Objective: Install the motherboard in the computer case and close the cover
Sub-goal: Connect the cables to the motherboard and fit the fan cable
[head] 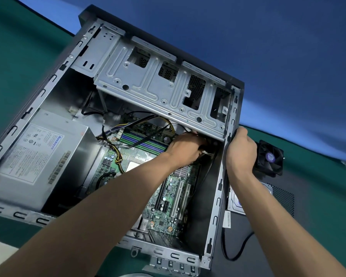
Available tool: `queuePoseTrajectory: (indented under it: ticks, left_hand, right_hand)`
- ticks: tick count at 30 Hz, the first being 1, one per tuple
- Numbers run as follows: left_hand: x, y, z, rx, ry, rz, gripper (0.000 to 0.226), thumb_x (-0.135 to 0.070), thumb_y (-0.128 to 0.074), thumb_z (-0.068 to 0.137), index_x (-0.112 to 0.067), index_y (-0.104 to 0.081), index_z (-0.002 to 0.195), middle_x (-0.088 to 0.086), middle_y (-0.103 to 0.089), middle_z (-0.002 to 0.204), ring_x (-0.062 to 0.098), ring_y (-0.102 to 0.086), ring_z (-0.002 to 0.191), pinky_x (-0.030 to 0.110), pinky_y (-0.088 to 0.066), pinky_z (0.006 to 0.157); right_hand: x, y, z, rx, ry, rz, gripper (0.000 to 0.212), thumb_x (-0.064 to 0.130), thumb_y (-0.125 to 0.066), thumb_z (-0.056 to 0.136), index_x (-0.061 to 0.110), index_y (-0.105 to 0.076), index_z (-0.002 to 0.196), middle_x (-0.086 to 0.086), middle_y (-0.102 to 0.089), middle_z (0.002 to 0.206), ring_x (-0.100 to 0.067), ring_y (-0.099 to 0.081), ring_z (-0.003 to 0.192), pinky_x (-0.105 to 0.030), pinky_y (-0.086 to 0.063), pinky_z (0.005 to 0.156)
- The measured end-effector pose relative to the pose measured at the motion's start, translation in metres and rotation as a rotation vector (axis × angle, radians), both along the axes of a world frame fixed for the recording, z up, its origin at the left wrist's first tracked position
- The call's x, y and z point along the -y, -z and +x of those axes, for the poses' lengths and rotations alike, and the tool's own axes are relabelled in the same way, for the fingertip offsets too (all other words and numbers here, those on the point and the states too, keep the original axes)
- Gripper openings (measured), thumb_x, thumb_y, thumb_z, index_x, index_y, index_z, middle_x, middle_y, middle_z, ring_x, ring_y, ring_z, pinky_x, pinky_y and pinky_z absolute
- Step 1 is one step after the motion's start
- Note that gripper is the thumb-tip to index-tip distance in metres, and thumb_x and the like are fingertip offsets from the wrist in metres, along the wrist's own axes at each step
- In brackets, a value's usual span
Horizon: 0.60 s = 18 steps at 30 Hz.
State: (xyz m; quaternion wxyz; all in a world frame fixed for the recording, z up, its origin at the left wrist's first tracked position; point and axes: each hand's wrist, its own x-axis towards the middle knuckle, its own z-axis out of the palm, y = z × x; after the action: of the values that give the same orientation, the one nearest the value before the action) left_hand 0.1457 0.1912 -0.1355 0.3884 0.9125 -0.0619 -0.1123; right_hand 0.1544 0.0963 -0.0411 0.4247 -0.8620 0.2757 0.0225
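Left hand point(185, 148) fingers curled around cables; right hand point(241, 150) grips case point(218, 188) edge.

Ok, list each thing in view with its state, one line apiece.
computer case: open, cover off.
motherboard: lying inside the case.
left hand: inside the case, fingers curled among cables under the drive cage.
right hand: gripping the case's edge.
power supply: mounted inside the case.
fan: loose, outside the case.

Open computer case point(214, 214) with motherboard point(168, 196) inside; left hand point(188, 148) reaches under the drive cage point(148, 80), right hand point(241, 150) grips the case edge.
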Motion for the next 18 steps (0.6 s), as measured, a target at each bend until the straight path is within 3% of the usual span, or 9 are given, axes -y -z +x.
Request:
queuePoseTrajectory:
  ticks: [3, 6, 8, 10, 13, 16, 18]
  left_hand:
    - [-0.0001, 0.0013, 0.0013, 0.007, -0.048, -0.011, 0.027, -0.004, -0.053, 0.088, -0.007, -0.067, 0.11, 0.002, -0.044, 0.068, 0.019, -0.043, 0.058, 0.027, -0.049, 0.068]
    - [0.002, -0.0025, 0.0018, -0.091, -0.096, -0.057, 0.015, -0.012, -0.056, 0.089, -0.011, -0.07, 0.094, 0.002, -0.055, 0.067, 0.022, -0.052, 0.056, 0.024, -0.049, 0.065]
    - [0.0021, -0.0017, 0.0052, -0.158, -0.159, -0.099, 0.024, -0.013, -0.057, 0.087, -0.019, -0.056, 0.064, -0.001, -0.056, 0.063, 0.02, -0.058, 0.055, 0.019, -0.044, 0.055]
    - [0.0024, -0.001, 0.008, -0.201, -0.204, -0.122, 0.04, -0.014, -0.059, 0.086, -0.028, -0.039, 0.055, -0.005, -0.047, 0.058, 0.015, -0.052, 0.051, 0.019, -0.04, 0.052]
    - [0.002, -0.0015, 0.0084, -0.227, -0.191, -0.14, 0.035, -0.011, -0.058, 0.085, -0.025, -0.044, 0.057, -0.004, -0.043, 0.058, 0.013, -0.044, 0.05, 0.022, -0.043, 0.058]
    - [0.0005, -0.0015, 0.0077, -0.21, -0.139, -0.155, 0.008, -0.01, -0.056, 0.086, -0.013, -0.063, 0.087, 0.005, -0.054, 0.071, 0.016, -0.047, 0.056, 0.025, -0.046, 0.063]
    - [-0.0003, -0.0023, 0.0064, -0.175, -0.105, -0.145, 0.02, -0.005, -0.054, 0.084, -0.009, -0.064, 0.102, 0.012, -0.058, 0.082, 0.021, -0.05, 0.062, 0.024, -0.044, 0.063]
  right_hand:
    - [0.0001, -0.0004, 0.0, -0.001, -0.001, -0.001, 0.039, 0.025, -0.035, 0.094, 0.018, -0.024, 0.057, 0.002, -0.028, 0.056, -0.017, -0.023, 0.055, -0.036, -0.021, 0.055]
    - [0.0002, -0.0005, -0.0001, 0.0, -0.001, 0.005, 0.039, 0.025, -0.035, 0.094, 0.018, -0.023, 0.057, 0.002, -0.027, 0.056, -0.018, -0.022, 0.055, -0.036, -0.02, 0.055]
    - [0.0003, -0.0008, -0.0001, -0.004, 0.0, 0.003, 0.039, 0.026, -0.034, 0.094, 0.018, -0.023, 0.058, 0.002, -0.027, 0.056, -0.017, -0.023, 0.055, -0.036, -0.02, 0.055]
    - [0.0003, -0.0014, 0.0, -0.009, -0.004, -0.002, 0.038, 0.025, -0.034, 0.094, 0.017, -0.023, 0.058, 0.001, -0.028, 0.057, -0.017, -0.022, 0.056, -0.036, -0.02, 0.055]
    - [0.0, -0.0021, -0.0004, -0.009, -0.009, -0.003, 0.038, 0.025, -0.034, 0.094, 0.017, -0.023, 0.059, 0.001, -0.027, 0.057, -0.018, -0.022, 0.056, -0.037, -0.02, 0.054]
    - [-0.0002, -0.0023, -0.0009, -0.012, -0.011, -0.003, 0.038, 0.025, -0.034, 0.094, 0.017, -0.023, 0.059, 0.001, -0.028, 0.057, -0.018, -0.022, 0.056, -0.037, -0.02, 0.055]
    - [0.0, -0.0022, -0.0008, -0.012, -0.009, -0.002, 0.037, 0.025, -0.034, 0.094, 0.017, -0.023, 0.059, 0.001, -0.027, 0.058, -0.018, -0.022, 0.056, -0.036, -0.02, 0.055]
